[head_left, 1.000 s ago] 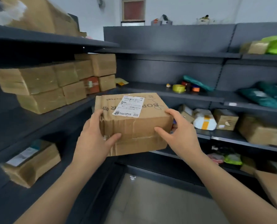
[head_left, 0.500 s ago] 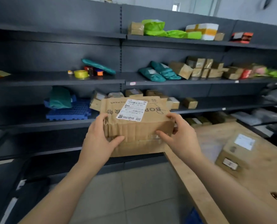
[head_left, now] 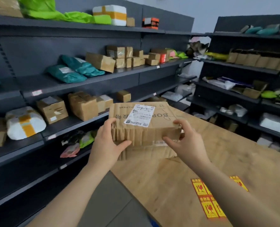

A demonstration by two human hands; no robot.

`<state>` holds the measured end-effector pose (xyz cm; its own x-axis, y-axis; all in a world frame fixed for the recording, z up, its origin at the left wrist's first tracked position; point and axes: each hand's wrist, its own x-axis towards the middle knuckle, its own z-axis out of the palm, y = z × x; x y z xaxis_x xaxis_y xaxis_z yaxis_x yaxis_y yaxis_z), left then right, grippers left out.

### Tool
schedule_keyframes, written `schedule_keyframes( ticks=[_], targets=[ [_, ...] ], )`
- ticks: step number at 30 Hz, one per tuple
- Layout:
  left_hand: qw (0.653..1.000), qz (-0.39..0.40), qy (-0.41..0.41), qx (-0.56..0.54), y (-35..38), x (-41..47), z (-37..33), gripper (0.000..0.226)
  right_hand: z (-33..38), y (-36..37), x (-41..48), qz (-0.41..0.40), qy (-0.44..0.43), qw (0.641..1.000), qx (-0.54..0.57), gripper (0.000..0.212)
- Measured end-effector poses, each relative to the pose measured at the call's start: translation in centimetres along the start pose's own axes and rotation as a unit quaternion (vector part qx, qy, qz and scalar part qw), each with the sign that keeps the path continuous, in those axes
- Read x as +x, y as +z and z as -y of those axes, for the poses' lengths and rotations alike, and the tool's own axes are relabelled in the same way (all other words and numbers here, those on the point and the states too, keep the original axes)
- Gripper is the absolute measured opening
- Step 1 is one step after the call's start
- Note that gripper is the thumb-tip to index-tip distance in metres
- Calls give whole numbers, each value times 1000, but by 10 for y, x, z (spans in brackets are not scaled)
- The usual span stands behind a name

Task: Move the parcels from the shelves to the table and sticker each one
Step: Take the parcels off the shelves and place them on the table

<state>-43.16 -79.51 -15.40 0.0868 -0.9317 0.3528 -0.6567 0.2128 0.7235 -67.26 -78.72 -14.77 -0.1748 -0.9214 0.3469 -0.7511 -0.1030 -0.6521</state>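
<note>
Left hand (head_left: 105, 145) and right hand (head_left: 187, 145) gripping the parcel (head_left: 144, 135) above the table (head_left: 226, 154), you should set it flat, label (head_left: 140, 115) up, clear of the near stickers (head_left: 208, 203).

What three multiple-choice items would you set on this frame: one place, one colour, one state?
1. The stickers lie: A on the table; B on a shelf; C on the floor.
2. The label on the held parcel is: A green; B white; C orange.
3. The parcel is gripped by: A one hand only; B no hand; C left hand and right hand.
Key: 1A, they lie flat on the wood at lower right. 2B, it is a white printed sheet on the parcel's top. 3C, the fingers of both hands curl round its sides.
</note>
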Motion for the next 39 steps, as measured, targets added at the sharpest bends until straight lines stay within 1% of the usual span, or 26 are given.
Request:
schedule_keyframes(
  ticks=[4,9,14,22,27,29,32,36,39],
  targets=[
    [997,60,48,-14,55,50,-21,79,-36,-22,23,-55,59,996,-26,58],
    [990,113,84,-30,129,88,-56,80,-85,-56,43,-102,122,986,-55,60],
    [981,156,109,-31,204,109,-94,80,-145,-89,63,-129,152,977,-82,61],
    [974,205,99,-13,316,131,-133,78,-250,-115,100,-115,196,970,-87,59],
    [972,222,75,4,384,137,-128,64,-314,-99,120,-82,223,965,-115,56],
    [968,243,67,16,408,135,-119,59,-336,-88,125,-69,243,960,-119,57],
    [964,255,68,28,435,130,-104,53,-364,-74,125,-51,269,956,-108,54],
    [967,248,49,33,454,132,-88,39,-386,-58,121,-27,278,955,-100,39],
    [967,244,51,49,460,132,-80,38,-389,-51,121,-20,281,954,-106,39]
  ],
)
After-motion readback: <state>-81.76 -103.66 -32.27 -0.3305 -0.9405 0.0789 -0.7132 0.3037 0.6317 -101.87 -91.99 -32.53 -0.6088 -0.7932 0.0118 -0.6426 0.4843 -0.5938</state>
